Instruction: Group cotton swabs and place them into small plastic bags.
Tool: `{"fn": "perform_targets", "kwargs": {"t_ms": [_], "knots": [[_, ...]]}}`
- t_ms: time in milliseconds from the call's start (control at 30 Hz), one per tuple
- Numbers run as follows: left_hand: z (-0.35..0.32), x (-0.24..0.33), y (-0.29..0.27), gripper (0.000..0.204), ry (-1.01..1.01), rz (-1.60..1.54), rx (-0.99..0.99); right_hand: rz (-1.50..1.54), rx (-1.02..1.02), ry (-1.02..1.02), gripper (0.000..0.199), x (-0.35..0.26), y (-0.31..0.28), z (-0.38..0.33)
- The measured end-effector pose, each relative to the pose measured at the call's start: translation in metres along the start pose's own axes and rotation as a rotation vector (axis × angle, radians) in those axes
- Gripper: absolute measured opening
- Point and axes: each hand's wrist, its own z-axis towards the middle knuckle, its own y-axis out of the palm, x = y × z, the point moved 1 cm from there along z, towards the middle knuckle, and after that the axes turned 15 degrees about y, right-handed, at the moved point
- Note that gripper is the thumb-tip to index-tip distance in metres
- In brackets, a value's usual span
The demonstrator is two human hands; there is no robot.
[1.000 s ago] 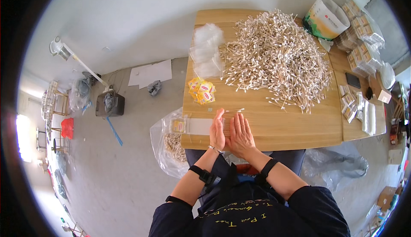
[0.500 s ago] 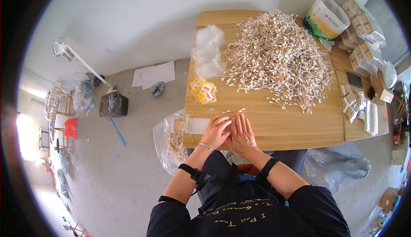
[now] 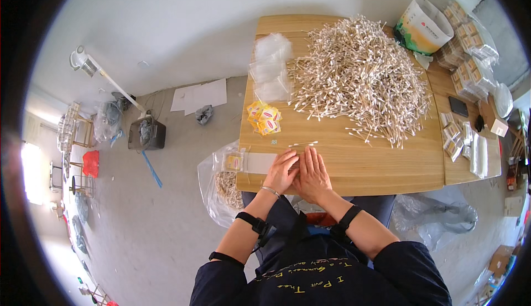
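Observation:
A small row of cotton swabs [image 3: 295, 166] lies on the wooden table [image 3: 381, 165] between my two hands, mostly covered by them. My left hand [image 3: 281, 171] curls its fingers over the swabs from the left. Against their right side, my right hand [image 3: 313, 174] lies flat with its fingers stretched out. Just beyond my fingertips are a few loose swabs [image 3: 303, 143]. A white strip [image 3: 259, 163] runs out from under my left hand to a clear packet with a yellow label [image 3: 233, 161] at the table's left edge.
A large heap of cotton swabs [image 3: 365, 79] covers the far middle. Clear bags [image 3: 271, 65] and yellow cards [image 3: 264, 118] lie at the left. Packed boxes [image 3: 473, 74], a white bucket [image 3: 425, 27] and a phone [image 3: 458, 105] stand or lie at the right. A bag of swabs [image 3: 225, 187] sits below the left edge.
Both hands stay in almost the same place around the swabs. The left forearm has shifted slightly to the right.

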Motion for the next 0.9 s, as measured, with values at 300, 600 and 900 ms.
{"fn": "perform_targets", "kwargs": {"t_ms": [300, 600, 900], "knots": [[0.000, 0.003, -0.006, 0.041, -0.173, -0.297, 0.273, -0.019, 0.016, -0.013, 0.088, -0.003, -0.001, -0.003], [0.001, 0.008, -0.001, 0.040, -0.106, -0.033, 0.172, -0.074, -0.030, 0.032, 0.089, -0.005, -0.003, -0.002], [0.000, 0.000, 0.011, 0.038, -0.300, -0.539, 0.375, -0.007, 0.021, 0.030, 0.090, -0.007, 0.004, -0.001]]}}
